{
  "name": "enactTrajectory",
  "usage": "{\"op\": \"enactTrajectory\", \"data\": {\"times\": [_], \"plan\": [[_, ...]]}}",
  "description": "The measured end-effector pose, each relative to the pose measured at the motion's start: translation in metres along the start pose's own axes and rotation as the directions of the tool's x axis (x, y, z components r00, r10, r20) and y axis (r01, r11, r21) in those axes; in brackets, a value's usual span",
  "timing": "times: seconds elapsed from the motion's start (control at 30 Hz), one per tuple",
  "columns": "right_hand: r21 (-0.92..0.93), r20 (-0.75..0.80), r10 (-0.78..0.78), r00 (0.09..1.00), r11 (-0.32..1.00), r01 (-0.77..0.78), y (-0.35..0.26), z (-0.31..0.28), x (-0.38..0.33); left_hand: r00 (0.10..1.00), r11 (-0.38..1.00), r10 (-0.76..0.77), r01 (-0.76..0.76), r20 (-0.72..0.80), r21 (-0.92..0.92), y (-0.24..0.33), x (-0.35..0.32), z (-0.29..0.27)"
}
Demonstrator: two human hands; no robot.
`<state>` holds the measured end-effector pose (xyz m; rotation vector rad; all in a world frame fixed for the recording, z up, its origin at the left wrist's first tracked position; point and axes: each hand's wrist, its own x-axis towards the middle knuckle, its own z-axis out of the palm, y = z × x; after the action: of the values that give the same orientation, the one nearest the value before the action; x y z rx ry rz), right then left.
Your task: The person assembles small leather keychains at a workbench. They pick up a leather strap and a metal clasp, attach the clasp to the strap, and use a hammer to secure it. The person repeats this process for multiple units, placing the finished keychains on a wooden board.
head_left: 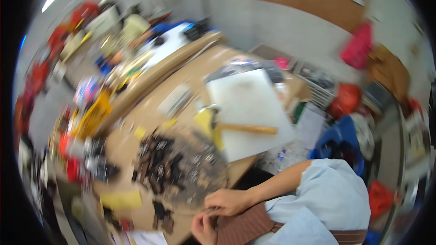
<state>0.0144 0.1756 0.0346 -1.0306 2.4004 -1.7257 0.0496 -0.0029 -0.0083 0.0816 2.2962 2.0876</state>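
My right hand (225, 201) and my left hand (203, 229) meet at the near edge of the table. Fingers of both are bent and pinched together, close to touching. Whatever lies between them is too small and blurred to make out. Just beyond my hands is a round, worn grey board (193, 190). A heap of small dark brown and black strips (156, 161) covers its left part. Several small shiny pieces (202, 159) lie on its right part. A few more dark strips (162, 215) rest on the table left of my hands.
A hammer with a wooden handle (250, 129) lies on a white board (252, 95). Yellow sheets (120, 199) and a pale block (175, 100) are on the table. A long cardboard roll (156, 79) borders its far left side. A blue tub (338, 143) stands at right.
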Motion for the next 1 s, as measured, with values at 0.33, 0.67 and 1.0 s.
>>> {"op": "enactTrajectory", "data": {"times": [0.33, 0.67, 1.0], "plan": [[0.090, 0.181, 0.071, 0.981, 0.992, -0.088, 0.008, 0.010, 0.020, 0.876, 0.489, -0.437, 0.423, 0.205, -0.763, 0.008, -0.018, -0.003], [0.309, -0.009, 0.417, 0.909, 0.866, -0.394, 0.040, -0.028, 0.018, 0.905, 0.908, -0.041, 0.211, -0.423, 0.362, 0.021, 0.049, -0.085], [0.152, 0.103, 0.378, 0.920, 0.908, -0.391, 0.035, -0.029, 0.023, 0.922, 0.605, -0.144, 0.370, -0.361, 0.705, -0.001, 0.131, -0.129]]}}
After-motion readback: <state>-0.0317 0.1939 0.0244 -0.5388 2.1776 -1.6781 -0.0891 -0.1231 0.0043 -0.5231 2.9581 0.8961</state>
